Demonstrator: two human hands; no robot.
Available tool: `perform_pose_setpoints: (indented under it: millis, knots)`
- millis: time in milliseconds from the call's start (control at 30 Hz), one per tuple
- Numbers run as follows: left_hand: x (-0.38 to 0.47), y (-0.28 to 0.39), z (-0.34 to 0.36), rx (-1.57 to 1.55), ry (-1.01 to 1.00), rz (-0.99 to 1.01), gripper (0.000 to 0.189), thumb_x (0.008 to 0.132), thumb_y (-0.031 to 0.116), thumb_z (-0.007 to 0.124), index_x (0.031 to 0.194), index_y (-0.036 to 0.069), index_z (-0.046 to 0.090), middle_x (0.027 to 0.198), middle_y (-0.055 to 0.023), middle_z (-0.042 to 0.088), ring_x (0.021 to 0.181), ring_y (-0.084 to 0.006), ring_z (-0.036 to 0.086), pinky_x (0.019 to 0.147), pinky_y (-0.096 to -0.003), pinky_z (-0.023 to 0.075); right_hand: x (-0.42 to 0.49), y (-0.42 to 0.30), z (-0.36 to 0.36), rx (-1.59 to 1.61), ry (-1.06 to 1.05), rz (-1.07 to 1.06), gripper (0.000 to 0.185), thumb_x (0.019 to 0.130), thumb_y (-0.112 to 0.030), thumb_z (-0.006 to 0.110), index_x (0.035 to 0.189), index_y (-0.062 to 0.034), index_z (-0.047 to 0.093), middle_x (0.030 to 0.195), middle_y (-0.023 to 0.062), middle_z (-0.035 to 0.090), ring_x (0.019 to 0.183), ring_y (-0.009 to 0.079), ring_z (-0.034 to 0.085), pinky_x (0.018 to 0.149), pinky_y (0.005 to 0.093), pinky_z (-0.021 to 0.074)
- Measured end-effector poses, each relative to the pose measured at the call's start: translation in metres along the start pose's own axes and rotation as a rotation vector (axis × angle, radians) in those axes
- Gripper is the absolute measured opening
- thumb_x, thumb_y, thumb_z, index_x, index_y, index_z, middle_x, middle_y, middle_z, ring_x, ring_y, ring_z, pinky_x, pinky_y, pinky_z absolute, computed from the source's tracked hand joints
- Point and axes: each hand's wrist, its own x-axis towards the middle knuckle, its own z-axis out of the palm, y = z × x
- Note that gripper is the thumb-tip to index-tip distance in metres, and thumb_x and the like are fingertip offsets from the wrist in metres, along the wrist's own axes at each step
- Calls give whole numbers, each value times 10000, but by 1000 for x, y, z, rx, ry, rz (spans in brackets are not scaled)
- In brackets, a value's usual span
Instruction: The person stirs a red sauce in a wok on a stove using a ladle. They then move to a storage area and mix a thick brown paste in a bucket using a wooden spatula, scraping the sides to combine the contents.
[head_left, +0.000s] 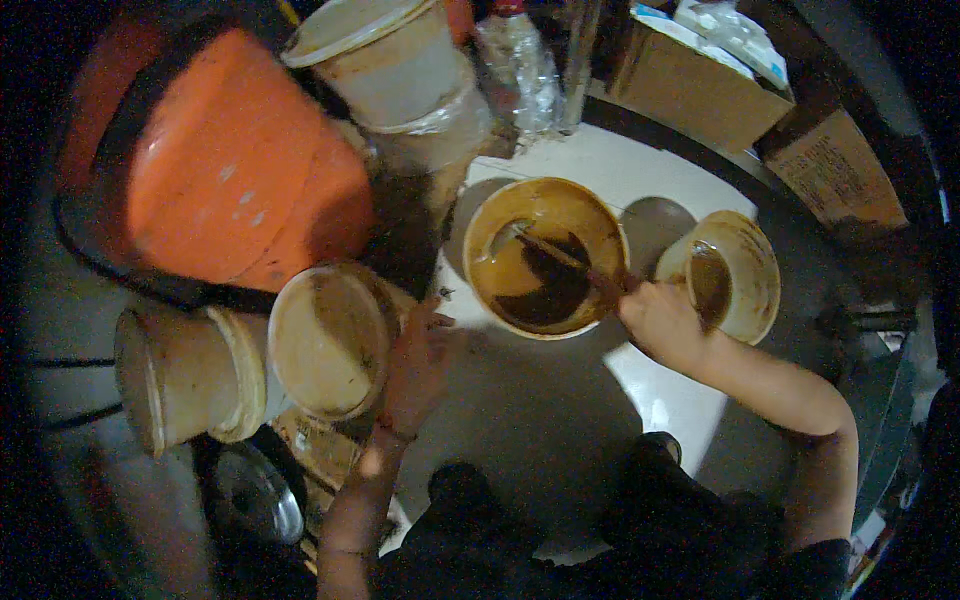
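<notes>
My right hand (664, 319) grips the handle of a ladle-like utensil (551, 247). Its head rests inside a round yellow-brown tub (480, 296) holding brown liquid. Behind my right wrist a pale bucket (761, 262) leans at an angle in this view, with a brown-stained inside and a smaller brown-filled shape at its mouth. My left hand (416, 367) is blurred, fingers apart, beside a pale tub with a stained lid (322, 345). Whether it touches that tub I cannot tell. Nothing shows in its grasp.
A large orange container (232, 172) stands at the left. More pale tubs (191, 379) are beside it, and another lidded tub (382, 67) stands at the back. Cardboard boxes (697, 97) line the far right. A shiny metal lid or pan (255, 487) lies at lower left.
</notes>
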Motion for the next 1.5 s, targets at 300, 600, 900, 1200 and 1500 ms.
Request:
perform_pose_setpoints:
  millis: [300,600,900,1200,1500]
  knots:
    - [26,-11,71,-771,-59,-307,189,943,155,597,1057,11,555,1052,-88,546,986,-211,570,864,-461,570,-11,16,-38,115,-283,161,208,824,-58,558,1007,-23,649,798,198,636,749,371,633,670,458,538]
    - [25,-5,76,-838,-20,-288,173,939,138,612,1034,-3,580,1001,-68,575,929,-172,597,817,-403,592,-49,15,-59,382,-377,50,492,844,-82,568,1332,-80,499,888,205,635,831,378,596,744,478,518]
    - [28,-12,68,-765,-93,-291,174,930,122,614,1072,32,569,1050,-65,575,979,-186,611,803,-405,596,-41,-5,-16,474,-254,90,296,795,-17,604,1089,-25,627,821,236,636,803,413,614,721,483,506]
    - [17,-5,80,-1116,-176,-514,160,918,99,603,1042,88,503,996,-35,525,844,-156,588,809,-411,605,-42,35,29,77,-64,62,146,712,-19,600,855,-27,629,719,215,630,661,372,638,624,475,532]
    - [11,-11,89,-1022,-6,-446,97,939,107,599,961,73,512,852,-1,539,744,-101,572,721,-338,610,-65,36,-24,303,-265,118,342,849,-81,576,1189,-62,594,827,233,636,773,434,609,712,513,498]
